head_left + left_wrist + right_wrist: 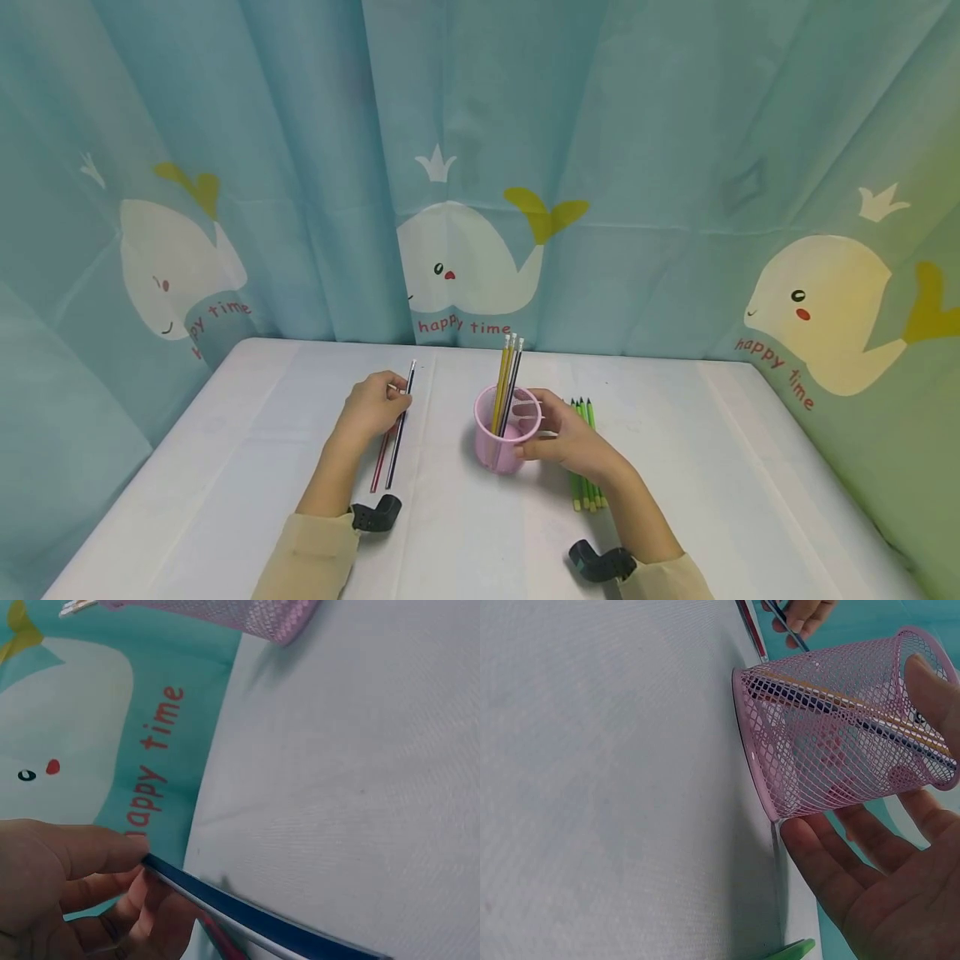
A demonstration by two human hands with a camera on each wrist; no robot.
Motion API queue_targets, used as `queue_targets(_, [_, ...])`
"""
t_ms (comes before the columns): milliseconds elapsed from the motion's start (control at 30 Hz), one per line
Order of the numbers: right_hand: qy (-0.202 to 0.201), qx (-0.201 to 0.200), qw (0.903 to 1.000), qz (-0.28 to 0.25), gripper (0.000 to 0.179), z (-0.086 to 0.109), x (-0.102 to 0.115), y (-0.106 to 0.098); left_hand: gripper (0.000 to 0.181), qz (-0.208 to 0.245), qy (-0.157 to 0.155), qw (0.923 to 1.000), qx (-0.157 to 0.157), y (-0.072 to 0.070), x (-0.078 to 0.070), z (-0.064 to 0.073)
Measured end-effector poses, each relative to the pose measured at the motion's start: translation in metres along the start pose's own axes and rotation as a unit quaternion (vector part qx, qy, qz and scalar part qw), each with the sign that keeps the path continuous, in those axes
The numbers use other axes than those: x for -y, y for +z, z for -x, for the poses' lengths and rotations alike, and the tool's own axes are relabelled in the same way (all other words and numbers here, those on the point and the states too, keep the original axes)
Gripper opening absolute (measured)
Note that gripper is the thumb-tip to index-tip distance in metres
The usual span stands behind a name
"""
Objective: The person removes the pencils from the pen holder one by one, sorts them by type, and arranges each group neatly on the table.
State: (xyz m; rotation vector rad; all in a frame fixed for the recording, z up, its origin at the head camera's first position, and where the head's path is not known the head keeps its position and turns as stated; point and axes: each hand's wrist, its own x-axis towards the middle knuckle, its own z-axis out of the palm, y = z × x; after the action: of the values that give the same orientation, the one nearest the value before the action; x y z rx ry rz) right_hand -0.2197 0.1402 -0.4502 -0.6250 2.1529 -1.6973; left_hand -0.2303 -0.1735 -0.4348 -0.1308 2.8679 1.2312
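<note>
My left hand (372, 406) pinches a dark blue-and-white striped pencil (398, 442) between thumb and fingers, its white end pointing away. A red striped pencil (381, 460) lies beneath that hand and is partly hidden by it. Near the middle, my right hand (567, 435) holds a pink mesh pen cup (487, 457) from its right side, thumb near the rim and fingers round the wall. The cup stands upright on the table in the right wrist view. Several yellow and dark striped pencils (512, 367) lean inside it, white ends up.
Several green pencils (587, 492) lie in a bunch right of the cup, partly behind my right forearm. A white cloth covers the table (465, 542). Behind its far edge hangs a blue-green curtain (645, 275) printed with whales.
</note>
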Motion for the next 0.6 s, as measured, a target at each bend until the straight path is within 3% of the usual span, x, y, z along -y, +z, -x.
queue_targets(600, [0.002,-0.002,1.0000,0.003,0.075,-0.0008,-0.0024,-0.0002,0.027,-0.024,-0.025,0.9994,-0.001,0.0094,0.0092,-0.0030])
